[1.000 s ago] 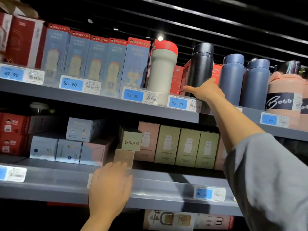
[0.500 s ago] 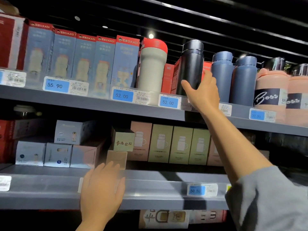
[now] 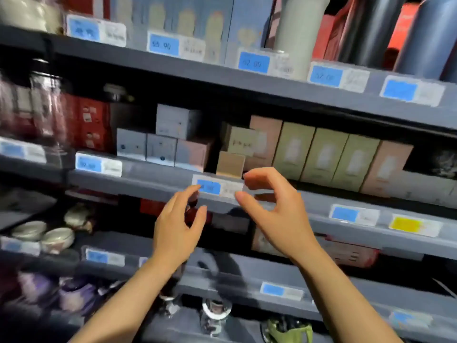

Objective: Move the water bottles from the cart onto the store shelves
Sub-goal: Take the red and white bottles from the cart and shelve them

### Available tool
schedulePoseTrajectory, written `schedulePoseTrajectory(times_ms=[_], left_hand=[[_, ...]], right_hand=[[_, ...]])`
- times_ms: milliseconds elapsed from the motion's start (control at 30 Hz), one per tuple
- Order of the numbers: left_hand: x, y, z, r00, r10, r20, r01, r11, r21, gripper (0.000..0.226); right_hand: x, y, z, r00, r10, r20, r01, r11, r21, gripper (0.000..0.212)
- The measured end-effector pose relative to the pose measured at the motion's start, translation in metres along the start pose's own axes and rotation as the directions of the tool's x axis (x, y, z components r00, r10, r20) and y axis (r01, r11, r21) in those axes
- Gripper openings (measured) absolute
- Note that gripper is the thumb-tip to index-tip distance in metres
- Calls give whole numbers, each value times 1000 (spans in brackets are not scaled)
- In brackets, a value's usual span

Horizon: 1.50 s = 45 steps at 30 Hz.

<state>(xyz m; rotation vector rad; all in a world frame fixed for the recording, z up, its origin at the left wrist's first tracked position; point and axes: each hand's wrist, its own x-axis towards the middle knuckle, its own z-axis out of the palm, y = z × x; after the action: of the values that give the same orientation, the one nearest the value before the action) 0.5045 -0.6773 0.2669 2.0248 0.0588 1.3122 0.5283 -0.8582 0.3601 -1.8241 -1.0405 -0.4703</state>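
Grey metal store shelves (image 3: 158, 180) hold the stock you can account for. On the top tier, a tall dark cylindrical bottle (image 3: 366, 33) stands upright beside a pale grey-white cylindrical bottle (image 3: 296, 33) and a slate-blue bottle (image 3: 425, 35), all cut off at the upper edge of the view. These count as shelved.

The cart is not in view, so what is left on it cannot be judged — by my reading, you are between placements, with no bottle in hand.

Your left hand (image 3: 178, 226) hangs in front of the middle shelf edge, fingers loosely curved and spread, gripping nothing. Your right hand (image 3: 277, 211) sits just beside it at the same level, thumb and fingers curled into a loose claw, also empty. Both hover close to a blue-and-white price tag (image 3: 217, 188); the blur hides whether either fingertip touches it. Both forearms rise from the lower edge, angled inward.
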Motion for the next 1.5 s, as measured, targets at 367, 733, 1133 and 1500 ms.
schedulePoseTrajectory(times_ms=[367, 733, 1133, 1500], left_hand=[[-234, -74, -174, 747, -665, -27, 607, 665, 436, 16], [-366, -20, -290, 297, -824, -483, 933, 143, 331, 30], [-267, -203, -423, 399, -846, -354, 872, 229, 433, 48], [-244, -358, -463, 229, -973, -18, 668, 144, 730, 114]], right_hand=[[-123, 13, 222, 668, 7, 744, -399, 847, 351, 13], [-198, -48, 355, -44, -139, 989, -324, 939, 118, 37], [-179, -74, 477, 237, 189, 953, -577, 816, -19, 30], [-167, -88, 547, 63, 433, 899, -879, 451, -155, 20]])
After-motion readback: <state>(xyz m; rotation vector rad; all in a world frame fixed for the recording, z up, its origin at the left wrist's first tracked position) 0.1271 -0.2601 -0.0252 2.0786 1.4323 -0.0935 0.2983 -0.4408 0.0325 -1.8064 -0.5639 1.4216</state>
